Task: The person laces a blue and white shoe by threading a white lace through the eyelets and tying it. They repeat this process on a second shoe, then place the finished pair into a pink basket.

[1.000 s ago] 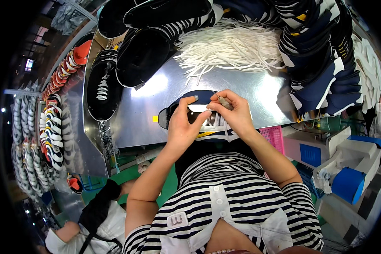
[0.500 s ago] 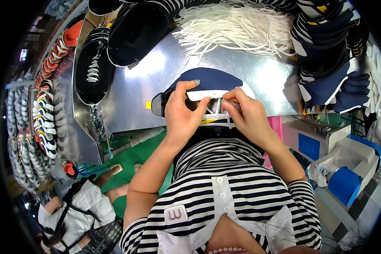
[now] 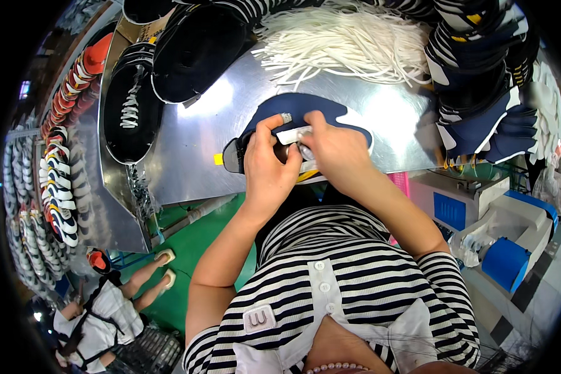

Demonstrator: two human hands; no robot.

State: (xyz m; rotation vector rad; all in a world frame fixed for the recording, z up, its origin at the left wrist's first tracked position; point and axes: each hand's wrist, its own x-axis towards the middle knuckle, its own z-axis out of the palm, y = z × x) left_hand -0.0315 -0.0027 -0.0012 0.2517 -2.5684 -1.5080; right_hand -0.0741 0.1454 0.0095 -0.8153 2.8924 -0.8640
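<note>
Shiny metal table is holding a dark blue shoe top near its front edge. Both hands are pinching it: left hand and right hand closed on its white lace. It is looking soft, light and bendy, so holding its edges seems best.

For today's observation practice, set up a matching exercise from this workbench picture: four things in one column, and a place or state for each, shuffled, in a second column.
Things:
1. navy shoe upper
2. white laces
3. black shoe with white lacing
4. blue box

Places or states:
A. piled at the far edge of the metal table
B. held by both hands
C. below the table, on the right
D. lying on the table's left side

Pairs: 1-B, 2-A, 3-D, 4-C
</note>
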